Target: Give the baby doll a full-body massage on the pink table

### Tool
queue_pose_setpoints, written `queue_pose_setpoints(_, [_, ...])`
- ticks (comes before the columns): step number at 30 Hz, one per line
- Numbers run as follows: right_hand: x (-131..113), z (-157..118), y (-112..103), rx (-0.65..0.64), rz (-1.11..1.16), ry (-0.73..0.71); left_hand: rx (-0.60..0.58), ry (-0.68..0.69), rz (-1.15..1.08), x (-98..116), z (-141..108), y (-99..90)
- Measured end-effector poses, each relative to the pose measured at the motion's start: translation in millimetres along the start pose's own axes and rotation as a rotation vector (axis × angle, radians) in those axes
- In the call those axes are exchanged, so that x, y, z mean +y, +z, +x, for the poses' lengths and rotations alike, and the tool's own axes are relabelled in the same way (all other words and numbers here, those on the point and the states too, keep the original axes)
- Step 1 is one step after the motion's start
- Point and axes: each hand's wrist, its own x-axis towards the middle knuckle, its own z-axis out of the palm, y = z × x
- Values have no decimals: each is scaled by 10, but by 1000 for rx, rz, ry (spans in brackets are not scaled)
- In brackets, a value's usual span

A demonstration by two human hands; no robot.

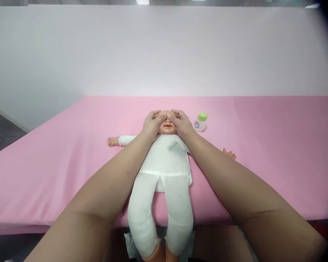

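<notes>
Surroundings: A pink sheet (262, 145) covers the tabletop, which runs the full width of the view. A plain pale wall (164, 51) stands behind it. A strip of dark floor (0, 131) shows at the far left edge.

Container: One small white bottle (200, 122) with a green cap lies tilted on the pink sheet, just beside the right hand and apart from it. The cap is on; its contents cannot be seen. Nothing lies between the bottle and the hand.

Main item: A baby doll (166, 160) in a white suit lies on its back at the centre of the tabletop, head away from the person. Its arms are spread to either side. Its legs hang over the near edge of the tabletop, with the bare feet at the bottom of the view.

Hand pose: Both forearms reach forward from the lower corners and converge on the doll's head. The left hand (152, 123) rests on the left side of the doll's face, fingers laid flat over the brow and eye area. The right hand (182, 123) mirrors it on the other side. The fingertips of the two hands meet over the doll's forehead. The doll's mouth and chin remain visible between the hands.

Grip state: Neither hand is closed around anything; both lie spread and pressed lightly on the doll's face.
</notes>
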Motion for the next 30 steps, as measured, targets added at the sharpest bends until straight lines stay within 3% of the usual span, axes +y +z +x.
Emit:
queue_pose_setpoints(14, [3, -10, -24, -40, 140, 48, 66, -64, -14, 34, 19, -19])
queue_pose_setpoints(18, [1, -2, -21, -43, 60, 12, 78, 1, -14, 26, 8, -12])
queue_pose_setpoints(23, [-8, 4, -17, 4, -112, -36, 5, 21, -55, 18, -11, -28])
queue_pose_setpoints(30, [16, 12, -11, -1, -64, -28, 24, 16, 10, 46, -37, -26])
